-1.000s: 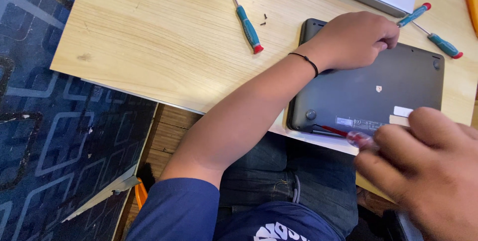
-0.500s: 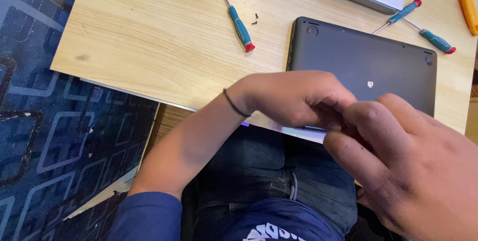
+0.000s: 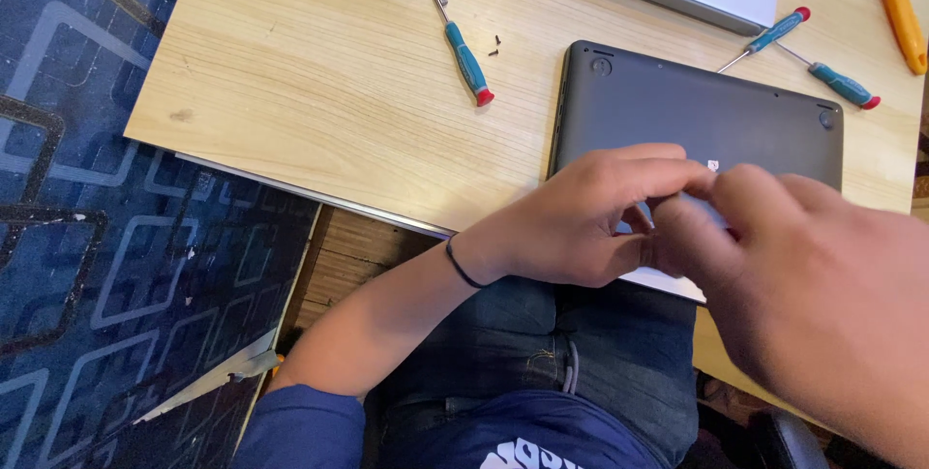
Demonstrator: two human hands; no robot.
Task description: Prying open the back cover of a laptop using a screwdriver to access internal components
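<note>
Fingers (image 3: 668, 179) of the left hand (image 3: 581, 222) are curling and meeting the fingertips of the right hand (image 3: 823, 285), pinching together over the near edge of a dark grey laptop (image 3: 677, 106) lying bottom-up just beyond them; whatever they may be gripping is hidden. Past the fingers, two teal screwdrivers (image 3: 803, 48) are lying on the wooden table (image 3: 319, 91).

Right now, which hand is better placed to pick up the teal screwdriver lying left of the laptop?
Left, probably: the left hand sits over the laptop's left side, nearer that screwdriver; the right hand is farther right.
</note>
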